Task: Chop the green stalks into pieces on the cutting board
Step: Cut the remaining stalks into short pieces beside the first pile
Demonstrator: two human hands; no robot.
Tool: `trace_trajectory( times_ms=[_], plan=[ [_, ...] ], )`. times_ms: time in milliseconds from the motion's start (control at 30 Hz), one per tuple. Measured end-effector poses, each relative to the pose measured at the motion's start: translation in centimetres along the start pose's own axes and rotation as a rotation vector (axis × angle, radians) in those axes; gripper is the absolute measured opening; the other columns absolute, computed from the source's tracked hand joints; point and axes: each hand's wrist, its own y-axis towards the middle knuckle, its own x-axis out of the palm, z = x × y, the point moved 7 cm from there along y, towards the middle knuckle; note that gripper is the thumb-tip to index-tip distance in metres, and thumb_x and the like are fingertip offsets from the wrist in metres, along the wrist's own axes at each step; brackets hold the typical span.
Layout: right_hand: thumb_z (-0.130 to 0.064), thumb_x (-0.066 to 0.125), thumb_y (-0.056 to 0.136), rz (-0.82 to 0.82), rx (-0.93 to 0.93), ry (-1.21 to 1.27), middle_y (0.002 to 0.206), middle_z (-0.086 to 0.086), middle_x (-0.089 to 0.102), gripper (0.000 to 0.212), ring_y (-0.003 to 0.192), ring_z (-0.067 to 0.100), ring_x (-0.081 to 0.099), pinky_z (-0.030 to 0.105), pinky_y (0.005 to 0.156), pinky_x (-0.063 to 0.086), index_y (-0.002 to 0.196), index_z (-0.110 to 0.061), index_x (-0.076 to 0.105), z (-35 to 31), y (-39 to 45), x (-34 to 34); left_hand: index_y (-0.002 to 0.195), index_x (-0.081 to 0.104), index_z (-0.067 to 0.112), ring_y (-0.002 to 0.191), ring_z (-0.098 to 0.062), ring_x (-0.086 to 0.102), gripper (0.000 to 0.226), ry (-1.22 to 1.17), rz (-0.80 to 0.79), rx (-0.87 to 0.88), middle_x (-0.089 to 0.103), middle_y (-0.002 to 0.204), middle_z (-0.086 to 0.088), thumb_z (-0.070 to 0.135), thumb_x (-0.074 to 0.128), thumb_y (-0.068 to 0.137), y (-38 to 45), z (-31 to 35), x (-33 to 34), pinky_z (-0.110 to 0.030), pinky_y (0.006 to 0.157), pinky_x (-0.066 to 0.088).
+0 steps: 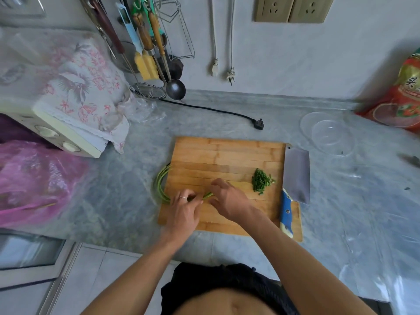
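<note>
Both hands, left hand (181, 206) and right hand (223, 197), pinch long curved green stalks (160, 186); small chopped green pile (261, 181) lies right of them; most remain uncut.

Two hands meet over a wooden cutting board (227, 153). The left hand (184, 210) and right hand (227, 198) pinch green stalks (161, 183) curling off its left edge. Chopped pieces (261, 180) lie right; a cleaver (295, 173) rests far right.

There was one cutting board (227, 155), one cleaver (295, 176), one heap of chopped pieces (261, 180), two clear bowls (327, 135) (nested), two hands, one bundle of green stalks (161, 185).
</note>
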Motion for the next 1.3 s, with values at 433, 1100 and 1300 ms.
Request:
trace_trajectory(
  times_ms=[433,1100,1300],
  plan=[
    [-0.005,0.070,0.080,0.196,0.073,0.161,0.098,0.016,0.058,0.019,0.086,0.037,0.059,0.043,0.073,0.054,0.098,-0.002,0.069,2.3,0.9,-0.6,0.106,0.077,0.016,0.083,-0.020,0.063,0.022,-0.093,0.069,0.057,0.070,0.098,0.005,0.022,0.063,0.091,0.1,-0.6,0.3,-0.034,0.070,0.054],
    [-0.054,0.050,0.092,0.332,0.937,0.055,0.116,0.012,0.054,0.052,0.108,0.033,0.053,0.040,0.079,0.047,0.115,-0.007,0.048,10.6,-12.7,-7.3,0.106,0.076,0.015,0.077,0.001,0.065,0.022,-0.436,-0.117,0.132,0.075,0.098,0.004,0.022,0.063,0.091,6.2,9.3,0.6,-0.021,0.068,0.056],
    [-0.030,0.056,0.090,0.276,1.067,0.272,0.108,0.013,0.058,0.033,0.094,0.033,0.059,0.032,0.065,0.042,0.108,-0.004,0.048,12.5,-14.4,-5.2,0.104,0.078,0.016,0.083,-0.002,0.069,0.017,-0.582,-0.183,0.083,0.075,0.095,0.010,0.016,0.067,0.091,6.4,12.9,1.7,-0.024,0.072,0.056]
  ],
)
